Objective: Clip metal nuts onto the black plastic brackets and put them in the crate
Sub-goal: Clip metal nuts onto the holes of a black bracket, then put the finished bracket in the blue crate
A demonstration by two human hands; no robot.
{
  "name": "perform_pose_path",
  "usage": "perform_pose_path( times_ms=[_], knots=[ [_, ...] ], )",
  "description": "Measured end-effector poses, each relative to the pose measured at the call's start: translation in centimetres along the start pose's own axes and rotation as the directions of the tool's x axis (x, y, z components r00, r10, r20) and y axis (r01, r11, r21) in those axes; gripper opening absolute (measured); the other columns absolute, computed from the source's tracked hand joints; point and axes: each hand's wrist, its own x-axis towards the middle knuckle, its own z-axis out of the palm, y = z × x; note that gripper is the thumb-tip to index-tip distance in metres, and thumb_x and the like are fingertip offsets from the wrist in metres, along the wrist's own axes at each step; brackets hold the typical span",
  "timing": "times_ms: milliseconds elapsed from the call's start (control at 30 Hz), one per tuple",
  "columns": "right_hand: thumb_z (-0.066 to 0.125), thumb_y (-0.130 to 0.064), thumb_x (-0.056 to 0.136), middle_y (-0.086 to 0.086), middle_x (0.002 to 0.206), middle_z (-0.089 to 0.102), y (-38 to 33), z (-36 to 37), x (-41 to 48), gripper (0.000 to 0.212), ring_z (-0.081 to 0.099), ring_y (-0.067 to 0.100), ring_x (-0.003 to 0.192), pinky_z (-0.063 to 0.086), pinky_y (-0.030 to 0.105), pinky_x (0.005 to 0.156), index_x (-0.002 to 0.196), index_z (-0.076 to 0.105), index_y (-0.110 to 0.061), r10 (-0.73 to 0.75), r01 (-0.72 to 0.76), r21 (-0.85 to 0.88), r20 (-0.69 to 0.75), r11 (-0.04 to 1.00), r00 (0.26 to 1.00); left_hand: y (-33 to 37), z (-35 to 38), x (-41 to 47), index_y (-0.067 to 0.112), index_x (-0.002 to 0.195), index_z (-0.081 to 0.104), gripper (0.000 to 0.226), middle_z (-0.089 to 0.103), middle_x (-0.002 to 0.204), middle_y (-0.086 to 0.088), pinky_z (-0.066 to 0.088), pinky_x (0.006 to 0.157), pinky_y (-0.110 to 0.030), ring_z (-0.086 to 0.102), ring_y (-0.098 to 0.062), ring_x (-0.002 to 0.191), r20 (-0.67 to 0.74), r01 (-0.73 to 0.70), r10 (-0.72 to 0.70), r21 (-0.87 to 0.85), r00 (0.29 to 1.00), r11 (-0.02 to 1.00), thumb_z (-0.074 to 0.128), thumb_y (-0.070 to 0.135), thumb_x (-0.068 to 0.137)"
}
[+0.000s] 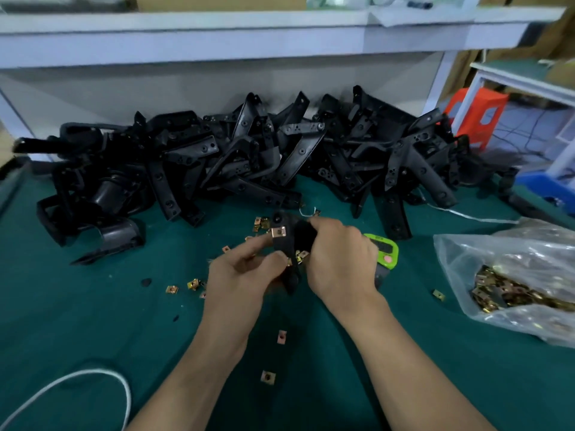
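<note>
Holding one black bracket [289,242] up over the green mat [93,312], dead centre, caught between both hands. Gripping its right side with the right hand [339,259], fingers curled over the top. Pinching its lower left edge with the left hand [239,275], thumb and fingers closed on it. Already wearing one coppery nut [278,232] near the upper end, just above the left fingertips. Underneath and around the wrists, loose nuts [171,289] scattered. Behind, the bracket pile [249,157]; off right, a bag of nuts [513,290].
</note>
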Motion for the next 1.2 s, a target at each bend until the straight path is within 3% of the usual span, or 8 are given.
perform_pose_path(
  times_ms=[267,400,567,667,867,1067,1133,1200],
  knots=[
    [0.070,-0.026,0.076,-0.013,0.084,0.063,4.3,-8.3,-3.6,0.049,0.060,0.017,0.078,0.050,0.033,0.067,0.118,0.055,-0.046,0.020,-0.111,0.236,0.356,0.965,0.934,2.8,2.0,-0.9,0.019,0.093,0.083,0.027,0.079,0.093,-0.010,0.055,0.073,-0.023,0.074,-0.017,0.081,-0.005,0.028,-0.028,-0.082,1.000,0.996,0.068,-0.003,0.087],
    [0.075,-0.018,0.081,-0.005,0.085,0.073,9.4,-14.0,-7.1,0.049,0.066,0.022,0.076,0.050,0.033,0.072,0.112,0.064,-0.054,0.079,-0.302,0.542,0.395,0.784,0.915,3.7,5.9,-1.7,0.021,0.094,0.083,0.025,0.079,0.098,-0.008,0.055,0.075,-0.029,0.074,-0.016,0.082,0.049,0.070,-0.065,-0.107,0.997,0.992,0.068,0.001,0.089],
    [0.075,-0.004,0.083,-0.003,0.088,0.075,16.0,-17.8,-12.3,0.050,0.068,0.019,0.077,0.049,0.025,0.071,0.100,0.073,-0.051,0.327,-0.397,0.766,0.255,0.506,0.910,4.6,14.4,-3.9,0.042,0.114,0.074,0.034,0.075,0.083,0.014,0.053,0.075,-0.014,0.071,0.000,0.085,0.432,-0.145,0.045,0.201,0.901,0.969,0.071,0.016,0.092],
    [0.070,-0.001,0.085,0.005,0.073,0.064,20.7,-19.2,-15.4,0.042,0.055,0.015,0.064,0.042,0.025,0.059,0.100,0.078,-0.039,0.488,-0.415,0.841,0.216,0.347,0.846,5.3,20.4,-5.9,0.064,0.088,0.070,0.047,0.076,0.085,0.024,0.055,0.074,-0.015,0.072,0.002,0.084,0.674,-0.263,0.020,0.260,0.739,0.929,0.072,0.018,0.088],
    [0.065,0.002,0.088,0.013,0.072,0.065,29.0,-20.8,-20.2,0.021,0.056,0.017,0.056,0.044,0.026,0.052,0.098,0.078,-0.012,0.770,-0.316,0.946,0.151,0.068,0.620,1.8,33.4,-9.1,0.001,0.107,0.074,0.023,0.072,0.088,-0.013,0.053,0.061,-0.021,0.063,-0.021,0.073,0.739,0.105,-0.232,0.215,0.633,0.971,0.060,-0.007,0.091],
    [0.061,-0.003,0.094,0.012,0.058,0.061,36.3,-22.3,-18.0,0.003,0.046,0.009,0.040,0.038,0.015,0.039,0.093,0.063,-0.003,0.872,-0.282,0.958,0.182,-0.053,0.454,-0.7,43.2,-8.2,-0.004,0.089,0.062,0.008,0.064,0.092,-0.021,0.052,0.043,-0.019,0.060,-0.021,0.067,0.641,0.396,-0.486,0.293,0.594,0.870,0.058,-0.006,0.095],
    [0.059,-0.001,0.095,0.012,0.064,0.063,39.4,-23.8,-14.2,0.006,0.054,0.010,0.040,0.041,0.015,0.038,0.091,0.058,-0.004,0.904,-0.214,0.967,0.209,-0.135,0.373,-0.3,46.6,-6.9,-0.003,0.095,0.062,0.005,0.065,0.106,-0.024,0.058,0.052,-0.022,0.063,-0.025,0.076,0.654,0.435,-0.481,0.247,0.584,0.866,0.062,0.001,0.098],
    [0.057,-0.007,0.099,0.012,0.079,0.061,42.4,-25.3,-10.0,0.006,0.063,0.016,0.054,0.052,0.018,0.049,0.095,0.056,-0.003,0.911,-0.124,0.972,0.231,-0.199,0.342,0.7,49.0,-5.6,0.001,0.130,0.058,0.036,0.053,0.142,-0.024,0.060,0.084,-0.034,0.063,-0.031,0.112,0.660,0.473,-0.486,0.218,0.573,0.854,0.066,0.019,0.099]
  ],
)
